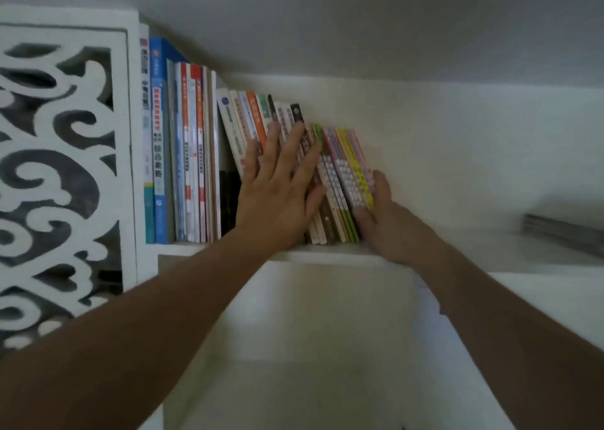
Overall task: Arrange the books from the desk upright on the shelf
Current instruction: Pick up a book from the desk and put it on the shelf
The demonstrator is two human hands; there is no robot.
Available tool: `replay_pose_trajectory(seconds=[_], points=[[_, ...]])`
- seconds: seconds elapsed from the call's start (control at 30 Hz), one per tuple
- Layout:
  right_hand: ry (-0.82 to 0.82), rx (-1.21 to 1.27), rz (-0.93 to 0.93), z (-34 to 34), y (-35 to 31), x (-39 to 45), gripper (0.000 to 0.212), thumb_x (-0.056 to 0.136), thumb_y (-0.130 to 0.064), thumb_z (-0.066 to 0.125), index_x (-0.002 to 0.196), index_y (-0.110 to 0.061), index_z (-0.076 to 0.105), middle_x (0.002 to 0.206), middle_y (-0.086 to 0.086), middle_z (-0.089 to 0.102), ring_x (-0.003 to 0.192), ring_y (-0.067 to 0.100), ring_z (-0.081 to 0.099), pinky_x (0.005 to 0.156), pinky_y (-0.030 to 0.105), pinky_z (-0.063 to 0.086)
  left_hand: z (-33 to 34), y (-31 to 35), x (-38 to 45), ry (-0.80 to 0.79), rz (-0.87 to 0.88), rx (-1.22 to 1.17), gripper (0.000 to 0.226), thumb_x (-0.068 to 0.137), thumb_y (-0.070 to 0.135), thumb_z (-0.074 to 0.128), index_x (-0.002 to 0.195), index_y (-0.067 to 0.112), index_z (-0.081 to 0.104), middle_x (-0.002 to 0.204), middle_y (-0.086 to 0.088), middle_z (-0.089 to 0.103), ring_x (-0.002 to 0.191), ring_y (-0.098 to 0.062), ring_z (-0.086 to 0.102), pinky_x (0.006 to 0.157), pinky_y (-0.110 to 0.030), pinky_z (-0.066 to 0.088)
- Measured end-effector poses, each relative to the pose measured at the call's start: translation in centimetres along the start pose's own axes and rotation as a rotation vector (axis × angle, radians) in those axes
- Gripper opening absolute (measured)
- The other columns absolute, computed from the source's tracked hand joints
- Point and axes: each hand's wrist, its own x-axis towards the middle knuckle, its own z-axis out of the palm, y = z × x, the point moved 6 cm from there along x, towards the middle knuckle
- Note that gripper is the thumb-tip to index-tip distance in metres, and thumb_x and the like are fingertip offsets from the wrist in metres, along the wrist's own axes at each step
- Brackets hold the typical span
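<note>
A row of books stands on the white shelf (327, 256). At the left, tall books (183, 155) stand upright against the shelf's side. To their right, a leaning group of thinner books (248, 116) tilts to the left. My left hand (277, 188) lies flat with fingers spread on their spines. My right hand (382, 214) presses its palm and straight fingers against the outer side of the last pink and yellow books (351, 165), at the right end of the row.
A white carved fretwork panel (58, 168) closes the shelf on the left. A flat stack of dark books (562, 230) lies on the shelf at the far right. A white board runs overhead. A dark gap (227, 197) shows between the upright and leaning books.
</note>
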Motion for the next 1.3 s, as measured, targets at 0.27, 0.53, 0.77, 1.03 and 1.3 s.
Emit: replay_pose_trajectory(seconds=[0.27, 0.53, 0.77, 1.03, 1.3], points=[[0.249, -0.154, -0.251, 3.5, 1.2, -17.8, 0.06, 0.094, -0.022, 0.059, 0.15, -0.004, 0.05, 0.151, 0.018, 0.049, 0.141, 0.031, 0.045, 0.115, 0.043, 0.038, -0.5, 12.6, -15.1, -0.13, 0.027, -0.783, 0.048, 0.091, 0.016, 0.064, 0.139, 0.018, 0.063, 0.157, -0.008, 0.045, 0.151, -0.035, 0.035, 0.124, -0.046, 0.027], [-0.372, -0.115, 0.601, 15.8, 24.2, -43.0, 0.035, 0.096, -0.025, 0.067, 0.131, -0.022, 0.068, 0.139, 0.005, 0.055, 0.126, 0.027, 0.052, 0.104, 0.037, 0.044, 8.2, 30.9, -41.2, -0.843, -0.047, -1.195, 0.031, 0.089, 0.014, 0.06, 0.118, 0.02, 0.072, 0.126, 0.002, 0.055, 0.118, -0.02, 0.057, 0.102, -0.042, 0.051], [-0.988, -0.198, 0.634, 25.8, 35.2, -52.2, 0.077, 0.094, -0.019, 0.061, 0.161, -0.034, 0.027, 0.169, 0.0, 0.019, 0.158, 0.036, 0.011, 0.126, 0.061, 0.022, 16.8, 41.5, -56.0, -1.427, -0.058, -0.948, 0.049, 0.092, 0.022, 0.064, 0.14, 0.028, 0.058, 0.149, 0.005, 0.046, 0.134, -0.018, 0.048, 0.111, -0.033, 0.044], [-1.106, -0.183, 0.41, 28.1, 39.4, -53.8, 0.081, 0.086, -0.028, 0.064, 0.159, -0.034, 0.029, 0.165, -0.006, 0.019, 0.152, 0.034, 0.014, 0.119, 0.069, 0.026, 21.2, 48.0, -60.6, -1.571, 0.172, -0.446, 0.1, 0.093, 0.045, 0.07, 0.165, 0.036, 0.001, 0.168, -0.029, -0.002, 0.15, -0.063, 0.006, 0.123, -0.067, 0.021], [-0.917, 0.455, 0.953, 27.5, 45.9, -51.8, 0.028, 0.106, -0.004, 0.051, 0.128, 0.003, 0.065, 0.13, 0.017, 0.063, 0.123, 0.029, 0.059, 0.095, 0.016, 0.043, 20.9, 46.5, -56.5, -1.39, 0.105, -0.728, 0.07, 0.102, 0.023, 0.065, 0.162, 0.027, 0.029, 0.101, -0.006, 0.068, 0.07, -0.016, 0.065, 0.052, -0.029, 0.055]])
